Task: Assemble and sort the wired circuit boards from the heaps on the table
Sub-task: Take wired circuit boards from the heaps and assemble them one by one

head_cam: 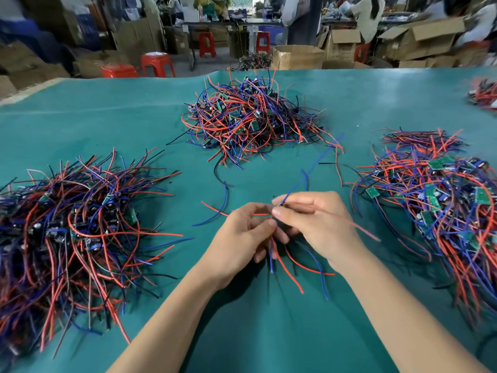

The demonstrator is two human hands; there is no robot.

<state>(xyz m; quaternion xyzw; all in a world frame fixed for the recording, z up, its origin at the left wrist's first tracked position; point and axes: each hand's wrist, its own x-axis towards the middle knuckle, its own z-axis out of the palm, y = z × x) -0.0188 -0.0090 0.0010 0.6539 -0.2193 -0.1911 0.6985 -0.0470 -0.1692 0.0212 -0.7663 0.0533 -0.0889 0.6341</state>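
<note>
Three wire heaps (pixel 252 122) ring hands | left hand (pixel 242 238), right hand (pixel 312 222) pinch wires (pixel 271 219)

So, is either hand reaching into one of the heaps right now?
No: the left hand and right hand meet over the green mat, pinching loose wires between the heaps.

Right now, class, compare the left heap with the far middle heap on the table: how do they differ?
The left heap spreads wide and low near the person; the middle heap is a compact mound further off. The left heap looks darker, with black parts showing; the middle heap looks brighter, with small green boards showing. Both are tangles of red, blue and black wires on the green table.
</note>
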